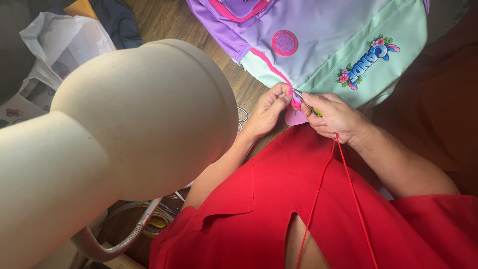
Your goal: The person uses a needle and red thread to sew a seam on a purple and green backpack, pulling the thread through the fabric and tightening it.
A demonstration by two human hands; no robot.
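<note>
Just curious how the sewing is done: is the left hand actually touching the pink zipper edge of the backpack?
Touching. The head view shows the left hand pinching the pink zipper edge between its fingertips.

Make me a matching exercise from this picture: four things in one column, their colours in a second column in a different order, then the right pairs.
Things:
1. desk lamp shade
2. thread running down from the right hand
3. zipper trim pinched by the left hand
4. lower panel of the backpack

Colours:
A. mint green
B. beige
C. red
D. pink

Pairs: 1-B, 2-C, 3-D, 4-A
</note>
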